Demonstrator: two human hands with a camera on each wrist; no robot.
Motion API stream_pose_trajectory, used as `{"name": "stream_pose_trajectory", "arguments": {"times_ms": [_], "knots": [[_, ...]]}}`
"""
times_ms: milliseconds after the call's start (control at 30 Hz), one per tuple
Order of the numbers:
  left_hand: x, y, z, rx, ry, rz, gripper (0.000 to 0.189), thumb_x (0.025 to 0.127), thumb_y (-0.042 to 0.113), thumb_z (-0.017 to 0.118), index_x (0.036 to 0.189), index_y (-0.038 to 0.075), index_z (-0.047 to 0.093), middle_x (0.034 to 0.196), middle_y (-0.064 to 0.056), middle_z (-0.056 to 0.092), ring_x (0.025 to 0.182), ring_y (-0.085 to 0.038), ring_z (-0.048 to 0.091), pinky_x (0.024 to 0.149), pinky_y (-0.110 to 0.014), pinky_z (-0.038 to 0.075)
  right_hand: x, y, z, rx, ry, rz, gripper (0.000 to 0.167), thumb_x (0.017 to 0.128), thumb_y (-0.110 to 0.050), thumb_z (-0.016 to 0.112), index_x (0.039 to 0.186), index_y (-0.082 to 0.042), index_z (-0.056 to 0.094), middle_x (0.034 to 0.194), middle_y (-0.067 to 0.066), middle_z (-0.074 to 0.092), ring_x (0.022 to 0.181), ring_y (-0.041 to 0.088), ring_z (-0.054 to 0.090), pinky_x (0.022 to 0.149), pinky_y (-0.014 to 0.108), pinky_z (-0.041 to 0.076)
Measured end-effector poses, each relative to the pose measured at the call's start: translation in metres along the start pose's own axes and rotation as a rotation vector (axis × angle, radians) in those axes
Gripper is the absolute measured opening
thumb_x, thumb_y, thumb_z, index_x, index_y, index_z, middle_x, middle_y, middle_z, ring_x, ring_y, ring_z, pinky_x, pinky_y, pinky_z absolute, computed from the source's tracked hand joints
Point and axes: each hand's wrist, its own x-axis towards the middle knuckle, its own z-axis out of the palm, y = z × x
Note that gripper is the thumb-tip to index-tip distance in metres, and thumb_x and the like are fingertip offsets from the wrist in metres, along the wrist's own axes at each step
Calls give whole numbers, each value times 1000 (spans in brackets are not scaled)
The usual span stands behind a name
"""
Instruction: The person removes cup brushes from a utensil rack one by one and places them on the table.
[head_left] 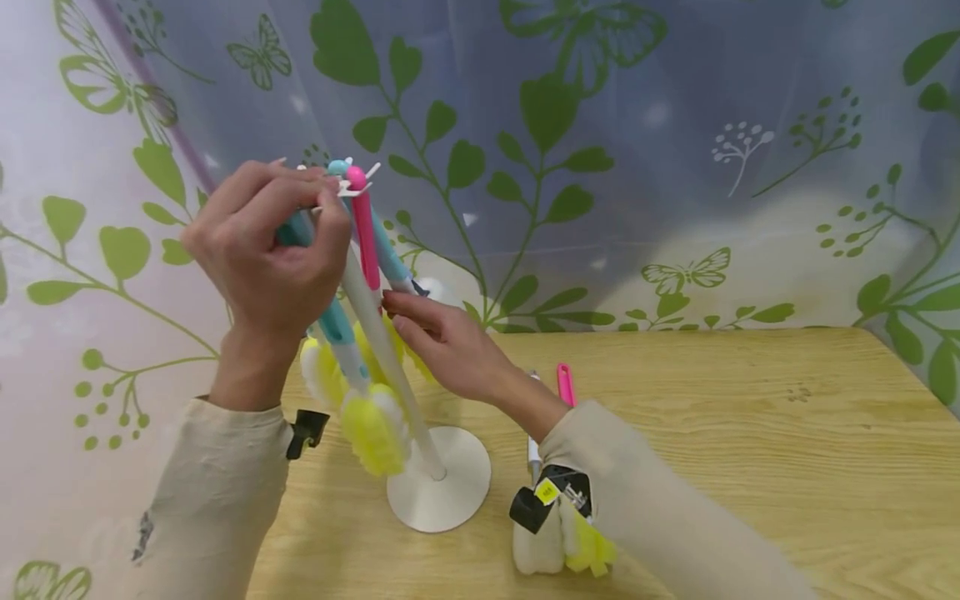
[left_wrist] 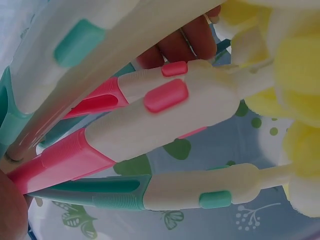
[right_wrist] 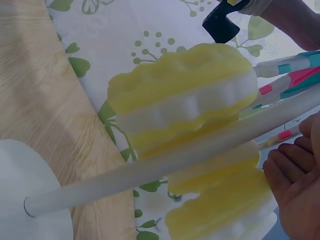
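In the head view my left hand (head_left: 273, 242) has its fingers curled at the top of a white upright stand (head_left: 386, 358), among short white hooks. Sponge brushes with teal and pink handles hang around the pole, their yellow-and-white sponge heads (head_left: 375, 429) downward. A pink handle (head_left: 365, 237) ends in a pink ball right beside my left fingertips. Lower down, my right hand (head_left: 457, 346) pinches that brush near the bottom of its pink handle. The right wrist view shows my right fingers (right_wrist: 290, 167) curled beside the pole; my left thumb (left_wrist: 10, 210) borders the handle ends.
The stand's round white base (head_left: 442, 504) rests on a wooden table (head_left: 712, 442). Under my right forearm lie a pink handle (head_left: 565, 383), a pale sponge head (head_left: 537, 542) and a yellow sponge (head_left: 588, 542). A leaf-patterned curtain (head_left: 480, 158) hangs behind the table.
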Motion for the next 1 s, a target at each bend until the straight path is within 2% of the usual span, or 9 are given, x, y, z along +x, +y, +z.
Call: {"name": "stream_pose_trajectory", "arguments": {"times_ms": [233, 500, 800, 1000], "knots": [[0, 2, 0, 0, -6, 1, 31, 75, 21, 57, 54, 0, 64, 61, -12, 63, 53, -32, 56, 69, -36, 52, 6, 0, 7, 76, 24, 26, 43, 101, -18, 45, 142, -8, 44, 135, 5, 53, 121, 10, 51, 96, 24, 41], [0, 3, 0, 5, 2, 8, 31, 73, 21, 56, 54, -1, 64, 59, -12, 61, 51, -31, 55, 63, -38, 51, 7, 1, 12, 37, 41, 64, 43, 99, -18, 49, 140, -6, 46, 132, 7, 47, 113, 17, 54, 94, 25, 44], [1, 1, -3, 16, 14, 23, 31, 74, 22, 55, 51, 1, 62, 58, -11, 60, 50, -28, 54, 59, -40, 49, 10, 3, 12, 112, 29, 12, 33, 99, -20, 50, 129, -7, 50, 120, 3, 58, 111, 12, 54, 95, 26, 41], [0, 2, -2, 4, 11, 20, 30, 74, 21, 56, 51, 2, 62, 59, -10, 61, 51, -29, 56, 59, -41, 49, 12, 8, 13, 55, 71, -14, 35, 97, -16, 54, 130, -7, 54, 117, 3, 60, 102, 13, 58, 90, 27, 44]]}}
